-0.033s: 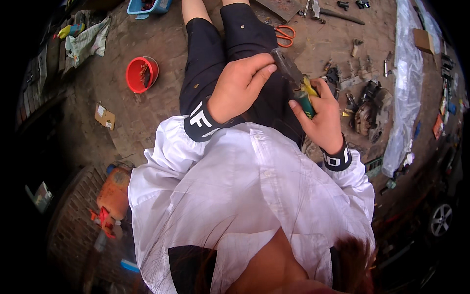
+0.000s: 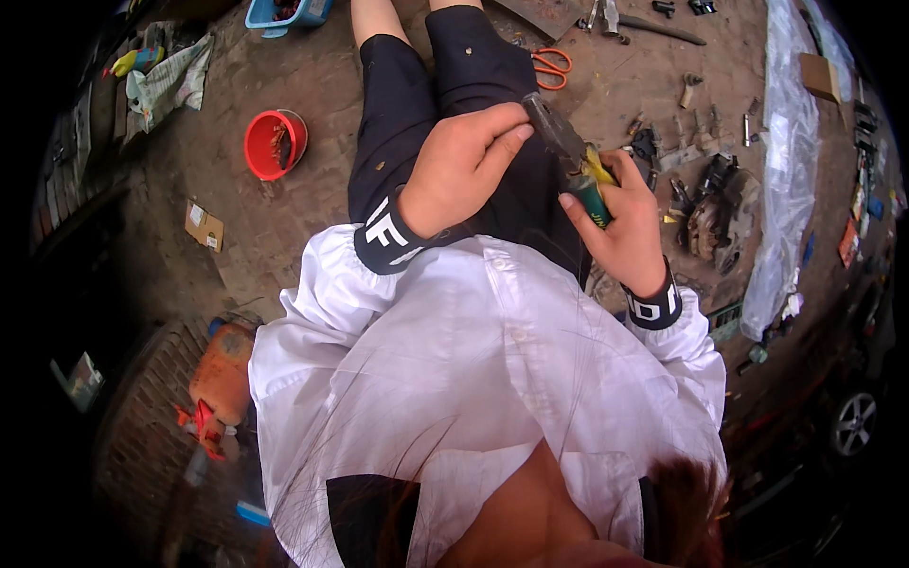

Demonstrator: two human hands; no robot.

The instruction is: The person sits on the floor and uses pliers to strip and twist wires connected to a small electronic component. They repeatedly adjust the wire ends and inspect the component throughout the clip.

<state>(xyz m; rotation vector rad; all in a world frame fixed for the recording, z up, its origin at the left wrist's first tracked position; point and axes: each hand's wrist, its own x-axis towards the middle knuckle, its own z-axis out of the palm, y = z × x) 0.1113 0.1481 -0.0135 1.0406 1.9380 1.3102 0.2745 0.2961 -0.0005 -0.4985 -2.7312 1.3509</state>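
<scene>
My right hand (image 2: pixel 625 218) is closed round the green and yellow handles of a pair of pliers (image 2: pixel 559 133). Their dark grey metal head points up and to the left, over my lap. Thumb and forefinger of my left hand (image 2: pixel 464 170) are pressed together right beside the jaws. Whatever may be between those fingertips is too small or hidden to make out. Both hands are above my dark shorts (image 2: pixel 388 114), close together.
A red bucket (image 2: pixel 254 147) with brownish pieces inside stands to the left, below a blue basket (image 2: pixel 289 21). Orange-handled scissors (image 2: pixel 552 69) lie past my hands, near a hammer (image 2: pixel 663 28). Greasy metal parts (image 2: pixel 705 222) and a plastic sheet (image 2: pixel 781 180) lie at right.
</scene>
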